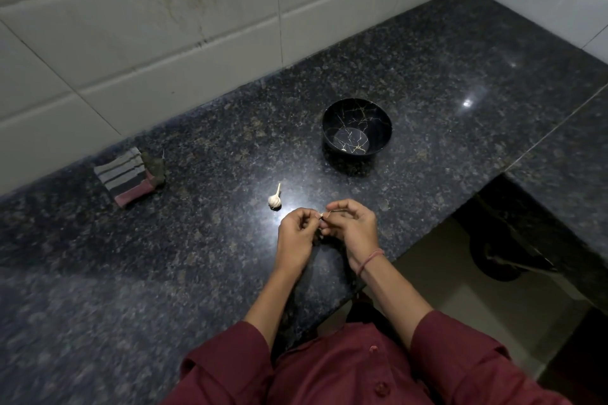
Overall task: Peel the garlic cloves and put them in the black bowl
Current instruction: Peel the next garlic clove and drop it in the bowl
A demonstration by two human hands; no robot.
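The scene was dim; a bright glare patch lay on the polished desk near centre, corners darkened, and wide-angle distortion bent the wall tiles.

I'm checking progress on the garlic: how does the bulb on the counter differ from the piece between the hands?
The garlic bulb lies alone on the counter; the clove is pinched between the left hand and right hand. The bulb is larger, with a stalk; the clove is tiny and mostly hidden. Both look pale.
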